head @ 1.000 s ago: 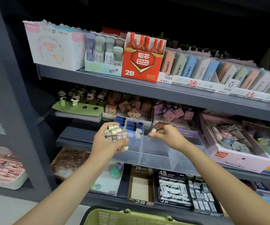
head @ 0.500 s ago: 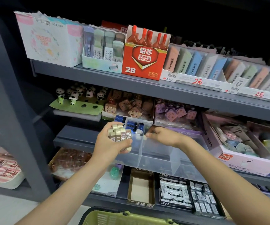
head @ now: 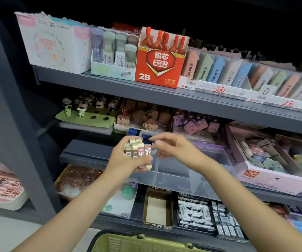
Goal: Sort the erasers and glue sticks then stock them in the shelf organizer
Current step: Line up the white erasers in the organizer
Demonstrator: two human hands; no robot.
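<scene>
Cream erasers point(head: 137, 150) sit bunched in the left hand's point(head: 126, 159) grip. The right hand point(head: 172, 146), fingers loosely curled and holding nothing, reaches toward them above the clear organizer point(head: 183, 177).

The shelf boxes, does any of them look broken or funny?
Yes. The flowery white box at the top shelf's left end has a ragged, torn top edge. On the bottom shelf, the brown 2B box looks empty beside the full 4B box. Nothing looks spilled.
</scene>
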